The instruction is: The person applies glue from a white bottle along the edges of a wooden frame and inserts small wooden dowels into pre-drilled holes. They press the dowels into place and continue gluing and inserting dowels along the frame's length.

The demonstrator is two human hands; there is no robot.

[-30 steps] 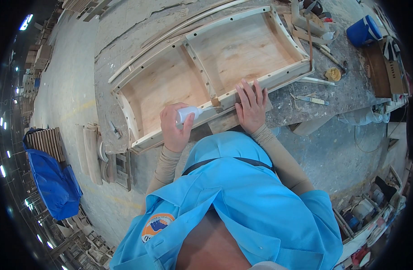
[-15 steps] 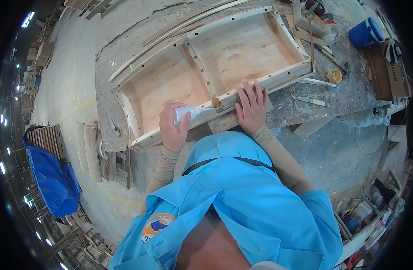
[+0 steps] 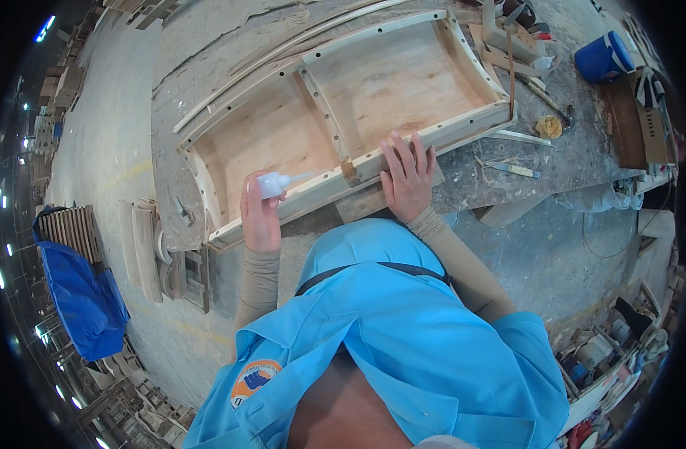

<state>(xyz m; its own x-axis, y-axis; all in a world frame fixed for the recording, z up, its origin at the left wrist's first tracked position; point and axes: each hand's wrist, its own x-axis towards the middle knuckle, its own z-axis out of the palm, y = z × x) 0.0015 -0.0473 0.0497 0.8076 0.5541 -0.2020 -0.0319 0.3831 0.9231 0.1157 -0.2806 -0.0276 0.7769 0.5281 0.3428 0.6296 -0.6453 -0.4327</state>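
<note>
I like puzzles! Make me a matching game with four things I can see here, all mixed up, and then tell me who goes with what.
Things:
1. left hand
2. right hand
3. bucket
4. shirt

Clues:
A. resting on the near side of the wooden frame
B. light blue, worn by the person
C. holding a white bottle
D. dark blue, at the upper right of the picture

Right pairs: 1-C, 2-A, 3-D, 4-B
</note>
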